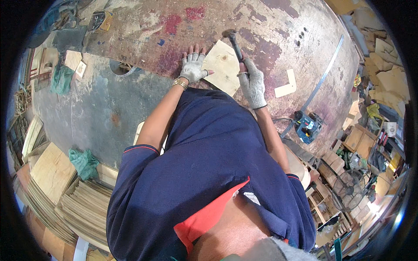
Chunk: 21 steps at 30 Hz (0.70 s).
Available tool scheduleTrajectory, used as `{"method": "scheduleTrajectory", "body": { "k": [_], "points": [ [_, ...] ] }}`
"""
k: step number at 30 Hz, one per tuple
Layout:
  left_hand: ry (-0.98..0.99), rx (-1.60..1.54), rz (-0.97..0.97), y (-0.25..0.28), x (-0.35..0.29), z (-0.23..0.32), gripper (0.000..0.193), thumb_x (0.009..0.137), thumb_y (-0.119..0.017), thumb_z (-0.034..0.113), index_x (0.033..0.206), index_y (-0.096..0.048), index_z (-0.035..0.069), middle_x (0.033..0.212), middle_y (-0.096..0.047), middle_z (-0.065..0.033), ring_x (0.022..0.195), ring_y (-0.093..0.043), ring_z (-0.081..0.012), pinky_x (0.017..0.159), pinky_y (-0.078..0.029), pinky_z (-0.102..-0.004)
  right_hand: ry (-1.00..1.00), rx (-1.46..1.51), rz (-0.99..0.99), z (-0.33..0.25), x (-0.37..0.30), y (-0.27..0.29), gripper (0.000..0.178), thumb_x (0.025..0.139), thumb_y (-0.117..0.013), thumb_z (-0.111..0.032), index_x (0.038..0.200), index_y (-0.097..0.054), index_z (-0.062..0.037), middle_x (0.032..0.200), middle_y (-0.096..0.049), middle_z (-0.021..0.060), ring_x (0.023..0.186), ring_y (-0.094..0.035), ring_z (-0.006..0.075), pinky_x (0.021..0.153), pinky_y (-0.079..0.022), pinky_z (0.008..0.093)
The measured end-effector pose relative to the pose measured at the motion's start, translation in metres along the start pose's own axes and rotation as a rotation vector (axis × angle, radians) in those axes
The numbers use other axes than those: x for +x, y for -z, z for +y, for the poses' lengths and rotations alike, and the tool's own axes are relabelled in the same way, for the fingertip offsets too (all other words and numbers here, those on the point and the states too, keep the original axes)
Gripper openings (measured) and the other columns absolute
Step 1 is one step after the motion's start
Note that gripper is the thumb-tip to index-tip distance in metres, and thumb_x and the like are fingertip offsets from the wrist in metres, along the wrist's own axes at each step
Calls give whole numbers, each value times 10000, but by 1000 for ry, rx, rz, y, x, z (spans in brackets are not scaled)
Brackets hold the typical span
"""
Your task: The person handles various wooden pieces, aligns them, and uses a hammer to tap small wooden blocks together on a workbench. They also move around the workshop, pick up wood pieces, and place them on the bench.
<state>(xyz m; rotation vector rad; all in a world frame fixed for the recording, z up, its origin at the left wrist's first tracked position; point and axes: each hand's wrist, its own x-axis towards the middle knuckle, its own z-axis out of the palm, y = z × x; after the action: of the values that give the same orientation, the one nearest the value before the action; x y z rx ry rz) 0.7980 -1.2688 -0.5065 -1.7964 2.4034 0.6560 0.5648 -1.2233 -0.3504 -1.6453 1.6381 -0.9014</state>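
Observation:
A pale plywood piece [223,65] with a knot near its middle lies on the worn workbench [143,21], close to my body. My left hand [193,68], in a fingerless grey glove, rests flat with its fingers spread on the bench at the left of the plywood; its thumb reaches over the left edge. My right hand [251,82], gloved the same way, is closed around the handle of a hammer [235,45]. The dark hammer head points away from me, beyond the plywood's far right edge. The end of the handle is hidden in my palm.
Right of my right hand lies an L-shaped pale piece [286,85]. Farther right are a long metal straightedge [324,71] and a blue jigsaw [308,127]. A round saw blade [122,68] shows left. Stacked plywood sheets [85,206] stand lower left, a fan [349,190] lower right.

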Motion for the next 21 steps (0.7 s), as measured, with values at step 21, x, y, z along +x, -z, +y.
{"method": "scheduleTrajectory", "body": {
  "k": [21],
  "points": [
    [-6, 5, 25, 3, 5, -2, 1167, 813, -549, 821, 1647, -120, 127, 1716, -25, -163, 1576, 24, -390, 1235, 0, -597, 90, -88, -60, 53, -14, -34, 370, 983, -607, -83, 1353, -626, -90, 1050, -706, 246, 939, -714, 398, 768, -559, 397]
  ]
}}
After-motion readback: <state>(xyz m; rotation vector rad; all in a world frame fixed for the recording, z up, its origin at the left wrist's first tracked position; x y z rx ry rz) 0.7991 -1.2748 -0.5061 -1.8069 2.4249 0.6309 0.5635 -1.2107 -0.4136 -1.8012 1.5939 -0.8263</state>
